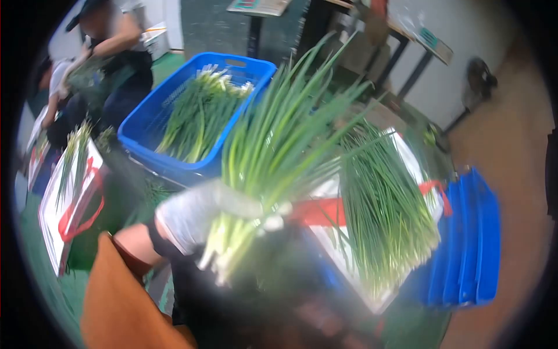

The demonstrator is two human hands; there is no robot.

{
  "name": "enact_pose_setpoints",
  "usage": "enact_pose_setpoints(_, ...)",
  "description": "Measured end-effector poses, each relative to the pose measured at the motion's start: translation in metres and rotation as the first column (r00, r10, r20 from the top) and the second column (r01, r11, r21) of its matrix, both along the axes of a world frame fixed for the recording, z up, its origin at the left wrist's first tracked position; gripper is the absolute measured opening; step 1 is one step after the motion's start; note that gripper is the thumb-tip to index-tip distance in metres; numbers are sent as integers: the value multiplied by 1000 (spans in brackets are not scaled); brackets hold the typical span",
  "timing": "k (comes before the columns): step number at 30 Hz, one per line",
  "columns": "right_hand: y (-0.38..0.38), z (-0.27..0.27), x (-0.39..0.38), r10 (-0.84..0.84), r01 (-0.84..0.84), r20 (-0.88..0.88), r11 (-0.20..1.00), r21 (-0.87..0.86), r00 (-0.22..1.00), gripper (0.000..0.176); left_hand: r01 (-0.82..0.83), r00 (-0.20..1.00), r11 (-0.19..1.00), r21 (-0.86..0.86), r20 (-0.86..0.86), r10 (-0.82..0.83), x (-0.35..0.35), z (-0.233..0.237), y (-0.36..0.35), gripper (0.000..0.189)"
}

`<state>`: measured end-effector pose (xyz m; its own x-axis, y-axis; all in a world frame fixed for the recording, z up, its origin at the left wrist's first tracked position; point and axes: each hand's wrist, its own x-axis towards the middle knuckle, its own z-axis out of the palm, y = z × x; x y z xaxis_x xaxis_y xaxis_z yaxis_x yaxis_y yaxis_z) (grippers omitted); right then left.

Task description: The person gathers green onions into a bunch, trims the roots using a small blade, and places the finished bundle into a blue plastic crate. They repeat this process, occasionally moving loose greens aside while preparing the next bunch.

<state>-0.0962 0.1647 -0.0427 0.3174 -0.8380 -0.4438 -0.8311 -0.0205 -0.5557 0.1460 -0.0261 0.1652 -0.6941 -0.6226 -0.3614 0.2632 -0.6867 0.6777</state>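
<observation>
My left hand (200, 209), in a white glove, is closed around a large bunch of spring onions (276, 145). Their white root ends point down toward me and the green tops fan out up and to the right. To the right, a pile of spring onions (386, 215) lies on a white board (401, 142) with a red strap (319, 212) across it. I cannot make out my right hand; the lower middle of the view is dark and blurred.
Ahead stands a blue crate (131, 131) with more spring onions (203, 116) inside. Stacked blue crates (474, 238) are at the right. On the left, a white board (55, 232) with a red strap carries some stalks. Other people (125, 70) sit at the upper left.
</observation>
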Motion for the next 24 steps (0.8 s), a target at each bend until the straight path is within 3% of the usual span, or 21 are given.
enact_pose_setpoints(1, -1, -4, 0, 20, -20, -23, 1000, 14, 1000, 38, 9, 998, 992, -128, -56, -17, 14, 8, -9, 43)
enact_pose_setpoints(2, -2, -9, 0, 47, -47, -34, 999, -1, 998, 38, 8, 1000, 997, -73, 20, -6, 33, 13, -23, 40)
enact_pose_setpoints(4, -2, -17, 2, 166, -150, -137, 982, 116, 977, 51, -203, 969, 949, -240, 94, 231, 43, 32, -47, 41)
enact_pose_setpoints(6, -5, -24, 3, 256, -234, -145, 960, 154, 956, 52, -198, 949, 888, -416, 145, 280, 62, 29, -86, 34)
enact_pose_setpoints(8, -9, -23, 7, 331, -298, -150, 933, 203, 932, 53, -375, 895, 798, -472, 38, 444, 65, 5, -130, 30)
enact_pose_setpoints(10, -10, -14, 13, 258, -234, -112, 954, 186, 960, 52, -272, 910, 832, -484, 151, 385, 87, -35, -183, 26)
enact_pose_setpoints(12, -16, 2, 17, 237, -214, -110, 959, 186, 965, 51, -118, 917, 833, -540, 262, 300, 114, -110, -246, 25)
enact_pose_setpoints(13, -16, -5, 18, 244, -218, -137, 959, 182, 960, 50, 247, 673, 760, -602, 670, 312, 127, -122, -254, 35)
enact_pose_setpoints(14, -13, -13, 18, 241, -211, -160, 960, 183, 957, 49, 598, 263, 658, -458, 887, 378, 133, -134, -256, 47)
enact_pose_setpoints(15, -8, -21, 16, 209, -190, -144, 972, 136, 967, 48, 690, 45, 632, -353, 892, 450, 142, -148, -253, 55)
enact_pose_setpoints(17, -11, -7, 20, 228, -205, -174, 969, 138, 958, 45, 821, -357, 569, 54, 826, 436, 138, -164, -270, 68)
enact_pose_setpoints(19, -3, -4, 12, 215, -213, -139, 977, 30, 967, 39, 559, -162, 800, -219, 917, 364, 104, -117, -251, 41)
enact_pose_setpoints(20, 1, 11, 3, 95, -94, 43, 995, -15, 995, 40, 376, -55, 864, -334, 923, 381, 78, -79, -230, 33)
enact_pose_setpoints(21, -3, 34, -5, -17, 31, 224, 998, -60, 974, 40, 413, -24, 794, -446, 866, 499, 92, -90, -270, 32)
enact_pose_setpoints(22, -10, 57, -12, -44, 66, 255, 994, -82, 966, 42, 466, 45, 695, -548, 799, 600, 102, -102, -295, 32)
enact_pose_setpoints(23, -10, 58, -27, -221, 257, 537, 966, 8, 814, 38, 485, 149, 592, -643, 728, 669, 100, -102, -314, 32)
enact_pose_setpoints(24, -18, 94, -41, -207, 298, 418, 940, -165, 884, 32, 475, 268, 495, -728, 656, 706, 98, -101, -320, 33)
